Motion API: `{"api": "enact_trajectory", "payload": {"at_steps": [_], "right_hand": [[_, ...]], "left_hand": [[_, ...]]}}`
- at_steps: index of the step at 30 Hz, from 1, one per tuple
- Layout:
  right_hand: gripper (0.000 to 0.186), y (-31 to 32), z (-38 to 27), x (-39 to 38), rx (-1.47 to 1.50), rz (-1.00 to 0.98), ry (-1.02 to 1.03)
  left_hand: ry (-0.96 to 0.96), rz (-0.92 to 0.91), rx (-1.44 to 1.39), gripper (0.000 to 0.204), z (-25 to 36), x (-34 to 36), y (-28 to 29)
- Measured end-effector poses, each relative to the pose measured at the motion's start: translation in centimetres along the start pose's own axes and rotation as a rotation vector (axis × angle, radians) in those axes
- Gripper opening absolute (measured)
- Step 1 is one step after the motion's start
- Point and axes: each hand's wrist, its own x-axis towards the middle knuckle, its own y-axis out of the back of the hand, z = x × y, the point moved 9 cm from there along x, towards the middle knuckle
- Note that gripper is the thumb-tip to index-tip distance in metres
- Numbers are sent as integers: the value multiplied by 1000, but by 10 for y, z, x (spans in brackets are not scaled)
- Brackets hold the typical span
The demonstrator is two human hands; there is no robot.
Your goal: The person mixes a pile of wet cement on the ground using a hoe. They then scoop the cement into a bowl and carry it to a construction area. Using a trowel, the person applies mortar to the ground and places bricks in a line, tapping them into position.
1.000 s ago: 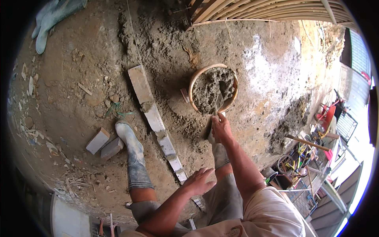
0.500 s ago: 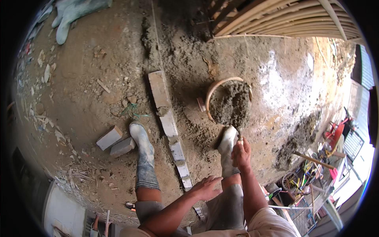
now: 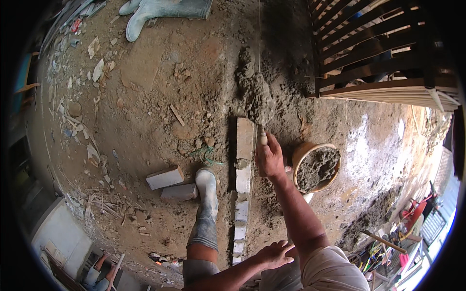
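In my right hand (image 3: 270,155) is a trowel's wooden handle (image 3: 263,138); its blade is covered by a pile of wet mortar (image 3: 257,99) just beyond the end of the low brick row (image 3: 243,138), beside a taut string. The bucket of mortar (image 3: 318,166) stands to the right of that hand. My left hand (image 3: 275,253) is empty, fingers apart, low in the view over my leg. Two loose bricks (image 3: 164,177) lie left of the row, beside my booted left foot (image 3: 206,189); my right foot is mostly hidden by the bucket and my arm.
A slatted wooden structure (image 3: 369,89) is at upper right, pale rubber boots (image 3: 165,8) lie at upper left, and rubble is scattered along the left. Tools and a red barrow (image 3: 416,211) crowd the lower right. What look like another person's legs (image 3: 97,271) show at lower left.
My right hand and the mortar-laden trowel have moved from the bucket forward and left to the end of the brick row. The whole view has shifted, with the bucket now farther right.
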Motion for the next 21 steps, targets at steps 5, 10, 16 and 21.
{"api": "enact_trajectory", "payload": {"at_steps": [5,10,16,21], "right_hand": [[48,-16,-55,89,-544,323,480],[47,-56,-106,127,-648,500,606],[35,-51,-94,218,-812,487,218],[41,-49,-87,152,-736,426,422]], "left_hand": [[-19,0,-15,64,19,-16,20],[-104,60,48,61,11,-22,11],[-147,85,-5,58,24,-32,26],[-47,-12,-5,60,26,-29,32]]}}
